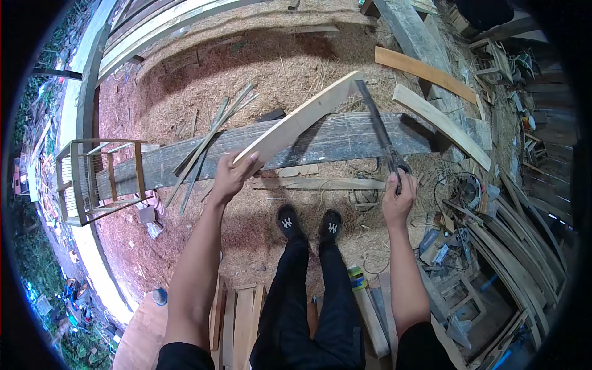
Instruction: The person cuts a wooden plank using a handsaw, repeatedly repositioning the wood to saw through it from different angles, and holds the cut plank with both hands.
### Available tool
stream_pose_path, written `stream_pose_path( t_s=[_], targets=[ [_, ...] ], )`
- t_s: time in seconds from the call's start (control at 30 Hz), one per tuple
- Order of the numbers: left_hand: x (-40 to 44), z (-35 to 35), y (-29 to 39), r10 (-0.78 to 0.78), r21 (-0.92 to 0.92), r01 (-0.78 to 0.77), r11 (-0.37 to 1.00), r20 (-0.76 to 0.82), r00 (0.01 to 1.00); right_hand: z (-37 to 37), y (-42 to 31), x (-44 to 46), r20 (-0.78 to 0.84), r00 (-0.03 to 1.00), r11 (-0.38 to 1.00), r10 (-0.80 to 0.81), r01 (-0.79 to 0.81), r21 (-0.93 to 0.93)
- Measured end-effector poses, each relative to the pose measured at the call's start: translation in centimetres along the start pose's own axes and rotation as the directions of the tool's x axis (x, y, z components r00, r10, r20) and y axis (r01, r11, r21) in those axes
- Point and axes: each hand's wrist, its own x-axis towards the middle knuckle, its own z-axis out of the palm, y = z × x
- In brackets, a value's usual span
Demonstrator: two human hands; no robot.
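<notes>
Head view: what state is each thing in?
left hand: closed on the pale board
right hand: closed on the dark tool
pale board: held at a slant
dark tool: held, tip at board's far end
long plank: dark, scuffed
thin strips: crossed on the plank
floor: strewn with shavings

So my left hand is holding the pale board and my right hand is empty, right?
No, your right hand isn't empty: the head view shows it gripping a long dark tool. Your left hand does hold the pale board.
</notes>
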Motion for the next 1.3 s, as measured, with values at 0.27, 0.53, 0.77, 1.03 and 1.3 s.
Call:
stream_pose_path(
  t_s=[0.27, 0.53, 0.77, 1.03, 1.3],
  targets=[
    [-5.0, -5.3, -1.8, -0.13, -0.251, 0.099, 0.963, -0.11, 0.985, 3.0, 1.3, -0.3, -0.021, 0.999, 0.98, -0.027, 0.022, -0.197],
    [-9.8, -7.6, 1.0, -0.129, -0.304, 0.118, 0.945, -0.014, 0.992, 6.1, 0.8, 3.0, 0.125, 0.987, 0.916, -0.105, 0.145, -0.374],
    [-12.3, -7.2, 4.3, -0.122, -0.319, 0.155, 0.935, 0.119, 0.985, 5.7, 3.1, 3.7, 0.268, 0.959, 0.885, -0.089, 0.2, -0.42],
    [-15.0, -7.0, 7.3, -0.154, -0.301, 0.206, 0.931, 0.188, 0.97, -2.2, -3.1, 4.1, 0.011, 1.0, 0.983, 0.011, -0.009, -0.182],
    [-20.8, -4.2, 22.3, -0.022, -0.133, 0.064, 0.989, 0.296, 0.955, -21.5, -18.8, 6.8, 0.119, 0.891, 0.887, -0.438, 0.45, -0.103]
  ],
)
